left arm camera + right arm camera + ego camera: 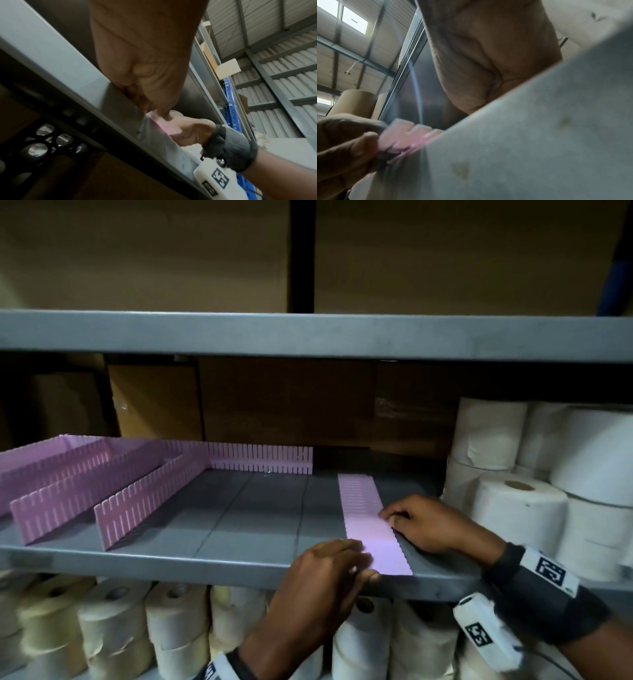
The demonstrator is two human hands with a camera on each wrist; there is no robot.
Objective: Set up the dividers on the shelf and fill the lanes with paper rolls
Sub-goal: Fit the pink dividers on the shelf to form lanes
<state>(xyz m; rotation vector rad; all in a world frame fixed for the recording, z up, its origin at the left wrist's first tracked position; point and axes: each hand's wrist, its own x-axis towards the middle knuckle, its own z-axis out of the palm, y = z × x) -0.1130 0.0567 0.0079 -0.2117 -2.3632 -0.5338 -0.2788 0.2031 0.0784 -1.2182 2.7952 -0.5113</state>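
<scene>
A pink slotted divider strip [368, 518] lies flat on the grey shelf [239, 529], running from the front edge toward the back. My left hand [329, 570] pinches its near end at the shelf lip; the pink edge [164, 124] shows under the thumb. My right hand [424, 525] grips the strip's right edge about midway, fingers curled. In the right wrist view the pink teeth [412, 135] sit between the left hand's fingertips. Several pink dividers [137, 501] stand upright at the left, joined to a back strip [260, 462]. White paper rolls [520, 511] are stacked at the right.
More paper rolls [171, 628] fill the shelf below. Cardboard boxes [287, 402] stand behind the shelf and on the level above. Bare grey shelf surface lies between the standing dividers and the flat strip. The upper shelf's edge [308, 335] hangs low overhead.
</scene>
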